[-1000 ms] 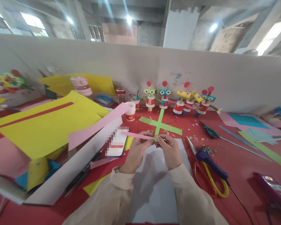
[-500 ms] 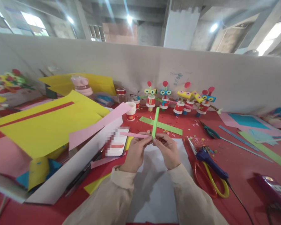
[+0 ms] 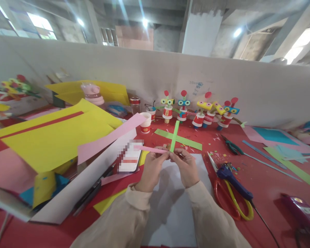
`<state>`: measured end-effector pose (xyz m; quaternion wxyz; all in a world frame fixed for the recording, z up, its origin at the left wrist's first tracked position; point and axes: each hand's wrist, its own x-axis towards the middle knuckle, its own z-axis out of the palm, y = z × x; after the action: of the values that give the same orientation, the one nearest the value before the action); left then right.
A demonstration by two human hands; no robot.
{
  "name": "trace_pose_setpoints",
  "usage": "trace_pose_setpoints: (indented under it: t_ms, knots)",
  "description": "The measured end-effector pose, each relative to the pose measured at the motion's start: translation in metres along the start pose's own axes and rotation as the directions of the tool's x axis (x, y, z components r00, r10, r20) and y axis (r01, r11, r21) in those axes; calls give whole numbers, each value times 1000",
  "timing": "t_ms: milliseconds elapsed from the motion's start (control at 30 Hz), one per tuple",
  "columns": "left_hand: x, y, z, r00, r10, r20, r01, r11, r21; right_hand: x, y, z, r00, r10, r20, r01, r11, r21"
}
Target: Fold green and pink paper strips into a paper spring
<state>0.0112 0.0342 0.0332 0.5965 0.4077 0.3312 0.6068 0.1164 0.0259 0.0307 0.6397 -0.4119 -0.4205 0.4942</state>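
Note:
Between my hands two narrow paper strips meet at an angle. The pink paper strip [image 3: 153,149] points left, and the light green paper strip [image 3: 175,135] points up and away. My left hand [image 3: 150,168] pinches the joint where they cross, its thumb against my other thumb. From the other side my right hand [image 3: 185,166] grips the same joint, fingers curled behind. A small folded, spring-like paper piece [image 3: 168,147] shows just behind the fingertips. Beneath my hands lies a white sheet [image 3: 170,206]. Another green strip [image 3: 179,138] lies flat beyond them.
Scissors [image 3: 231,196] and a blue glue gun [image 3: 235,181] lie to the right, with pliers [image 3: 232,144] farther back. Paper-cup robot figures [image 3: 183,108] line the wall. Paper cups [image 3: 145,123], a phone [image 3: 130,158] and yellow sheets [image 3: 59,137] are leftward.
The green strip has tilted to the right and now shows a flatter, wider face. Both hands keep their pinch at the joint. The view has shifted slightly.

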Motion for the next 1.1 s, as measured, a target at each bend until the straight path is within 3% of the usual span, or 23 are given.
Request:
trace_pose_setpoints:
  t_ms: [367, 567, 1100]
  knots:
    - [0, 1, 0, 999, -45, 13, 45, 999, 17, 3, -4, -4, 996, 78, -44, -76, 995, 58]
    - [3, -6, -6, 993, -117, -22, 115, 990, -78, 3, -4, -5, 992, 123, -37, -119, 989, 84]
    - [2, -7, 1, 976, -206, -69, 192, 966, -171, -1, 7, -1, 995, -23, -96, 17, 998, -57]
